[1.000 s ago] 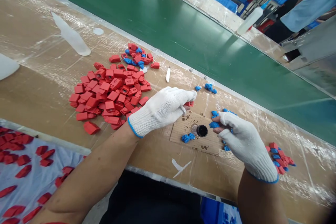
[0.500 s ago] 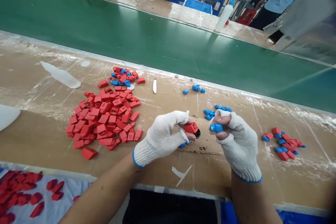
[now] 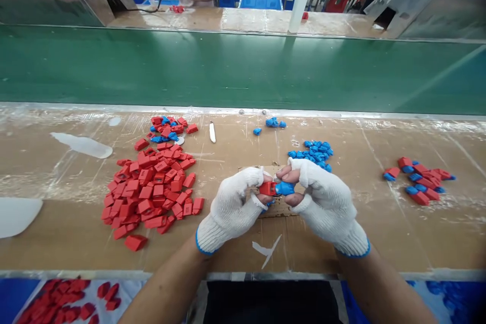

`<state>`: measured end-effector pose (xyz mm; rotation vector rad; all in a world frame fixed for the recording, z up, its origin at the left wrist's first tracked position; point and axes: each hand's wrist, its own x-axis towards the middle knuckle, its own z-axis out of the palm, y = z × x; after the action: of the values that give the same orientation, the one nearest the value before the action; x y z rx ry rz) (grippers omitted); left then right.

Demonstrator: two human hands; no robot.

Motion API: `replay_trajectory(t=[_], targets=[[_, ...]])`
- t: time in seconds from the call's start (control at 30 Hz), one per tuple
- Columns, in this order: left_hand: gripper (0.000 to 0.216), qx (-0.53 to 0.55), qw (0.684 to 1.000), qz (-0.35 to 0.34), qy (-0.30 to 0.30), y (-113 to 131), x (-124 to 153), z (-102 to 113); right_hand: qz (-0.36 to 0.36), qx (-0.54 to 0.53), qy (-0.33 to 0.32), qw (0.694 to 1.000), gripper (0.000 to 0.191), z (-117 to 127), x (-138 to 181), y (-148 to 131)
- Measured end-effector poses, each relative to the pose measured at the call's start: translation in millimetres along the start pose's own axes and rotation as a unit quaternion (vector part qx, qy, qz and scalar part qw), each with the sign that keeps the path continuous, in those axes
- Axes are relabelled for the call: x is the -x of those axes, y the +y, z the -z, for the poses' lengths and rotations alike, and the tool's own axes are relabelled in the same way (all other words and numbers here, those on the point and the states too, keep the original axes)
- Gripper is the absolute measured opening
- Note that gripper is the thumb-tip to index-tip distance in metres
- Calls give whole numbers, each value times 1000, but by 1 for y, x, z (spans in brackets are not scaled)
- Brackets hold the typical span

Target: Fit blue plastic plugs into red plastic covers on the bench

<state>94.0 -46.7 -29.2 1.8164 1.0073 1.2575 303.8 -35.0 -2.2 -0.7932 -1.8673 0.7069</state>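
Left gloved hand (image 3: 234, 203) is closed to a pinch on a red plastic block (image 3: 267, 189). Right gloved hand (image 3: 325, 203) likewise grips a blue plastic piece (image 3: 284, 189), end to end with the block, above the cardboard pad (image 3: 280, 208). Heaped red blocks (image 3: 152, 190) lie left; joined red-and-blue parts (image 3: 423, 182) lie right.

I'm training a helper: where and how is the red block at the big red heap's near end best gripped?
Probably by its opposite flat sides, coming from above and the near side: the red block lies low in front of the red heap, with bare tabletop on its near side.
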Motion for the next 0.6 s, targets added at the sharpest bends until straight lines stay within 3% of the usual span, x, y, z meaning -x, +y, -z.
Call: replay_trajectory(t=[0.17,0.4,0.5,0.6], targets=[[13,-43,999,-14,-5,0,0,-1,18,59,-27,998,10,2,-6,-5],[5,-206,962,-181,19,0,-2,0,-36,58,-72,995,19,3,-1,-2],[9,-191,968,-162,14,2,-1,2,-60,21,-78,995,23,0,-2,1],[15,-72,994,-83,-7,5,3,-4,-58,-19,-62,996,28,-6,-4,-1]])
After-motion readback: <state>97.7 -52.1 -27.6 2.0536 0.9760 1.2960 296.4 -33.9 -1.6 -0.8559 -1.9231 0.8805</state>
